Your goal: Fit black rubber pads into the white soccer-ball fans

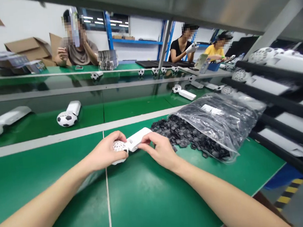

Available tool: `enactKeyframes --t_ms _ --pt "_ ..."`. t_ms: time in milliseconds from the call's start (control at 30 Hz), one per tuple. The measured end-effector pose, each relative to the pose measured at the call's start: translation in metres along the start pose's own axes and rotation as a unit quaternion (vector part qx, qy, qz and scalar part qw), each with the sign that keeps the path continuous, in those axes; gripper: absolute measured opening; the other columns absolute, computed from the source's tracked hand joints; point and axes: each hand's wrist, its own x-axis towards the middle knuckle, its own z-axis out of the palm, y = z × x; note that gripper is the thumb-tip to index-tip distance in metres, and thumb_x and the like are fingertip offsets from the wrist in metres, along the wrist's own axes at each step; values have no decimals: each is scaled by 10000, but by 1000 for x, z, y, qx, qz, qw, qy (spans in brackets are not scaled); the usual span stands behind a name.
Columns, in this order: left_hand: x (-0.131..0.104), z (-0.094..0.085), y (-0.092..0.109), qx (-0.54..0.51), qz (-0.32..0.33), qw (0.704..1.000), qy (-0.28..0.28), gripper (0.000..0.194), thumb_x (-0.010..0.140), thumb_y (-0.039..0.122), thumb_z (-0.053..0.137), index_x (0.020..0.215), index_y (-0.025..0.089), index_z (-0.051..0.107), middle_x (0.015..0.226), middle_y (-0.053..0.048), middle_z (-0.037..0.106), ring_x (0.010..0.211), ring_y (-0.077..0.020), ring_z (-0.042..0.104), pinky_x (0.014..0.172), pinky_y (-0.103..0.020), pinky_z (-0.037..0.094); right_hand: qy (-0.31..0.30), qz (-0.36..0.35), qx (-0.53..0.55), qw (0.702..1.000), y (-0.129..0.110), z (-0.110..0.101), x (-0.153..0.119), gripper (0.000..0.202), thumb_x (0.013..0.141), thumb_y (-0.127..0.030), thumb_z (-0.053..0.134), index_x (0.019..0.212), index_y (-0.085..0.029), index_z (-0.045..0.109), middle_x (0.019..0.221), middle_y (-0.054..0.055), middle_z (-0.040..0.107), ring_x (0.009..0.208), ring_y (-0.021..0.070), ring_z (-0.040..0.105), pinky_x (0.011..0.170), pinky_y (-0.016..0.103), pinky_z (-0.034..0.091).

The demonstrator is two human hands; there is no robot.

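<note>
Landmark: the white fan unit (132, 141), held just above the green bench (149, 199), near its far edge. Left of it, the left hand (107, 153) cups the round, honeycomb-ribbed head, fingers curled closed around the ball. On its right, the right hand (159, 150) pinches the flat rectangular handle between thumb and fingertips. The unit looks like hollow moulded plastic: light, stiff, smooth enough to slip; the open ribbing on the head seems the weak part, so the solid handle and the ball's rim are the safer holds. Beyond and left of it, a finished football-patterned unit (68, 116) lies on the conveyor belt (35, 128). Right of it, almost touching the right hand, an open clear bag (216, 121) spills small black pieces (180, 134); little free room there. Further right, a rack of dark rails (281, 97) crowds the edge. Toward the person, bare green surface.
</note>
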Motion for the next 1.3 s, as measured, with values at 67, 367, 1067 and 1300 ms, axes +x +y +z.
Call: enactKeyframes --t_ms 67,367,1067,1300 --pt "11 -18 -3 -34 -33 998 30 285 622 284 601 856 194 465 711 28 529 603 -140 524 519 -249 422 25 -8 -119 993 4 -11 2 158 839 -323 531 878 -182 592 894 60 628 866 179 543 788 320 434" --pt "118 -51 -22 38 -49 969 241 322 868 360 482 1083 122 510 1004 -53 565 847 -188 578 686 -325 502 -109 78 -378 916 24 -19 0 208 837 -230 521 1012 -234 634 990 78 633 908 251 547 736 372 432" --pt "-10 -218 -140 362 -302 821 321 322 860 309 518 1138 147 505 1156 -88 527 999 -212 543 835 -427 468 -32 -25 -312 949 53 -18 -8 259 856 -385 423 962 -254 620 911 29 651 797 200 628 635 298 504" --pt "-31 -204 -131 397 -241 853 240 480 855 416 400 1271 176 402 945 -56 542 852 -225 551 744 -332 417 -71 66 -258 961 42 -22 -2 147 861 -297 445 836 -238 578 867 14 608 685 159 625 649 281 500"
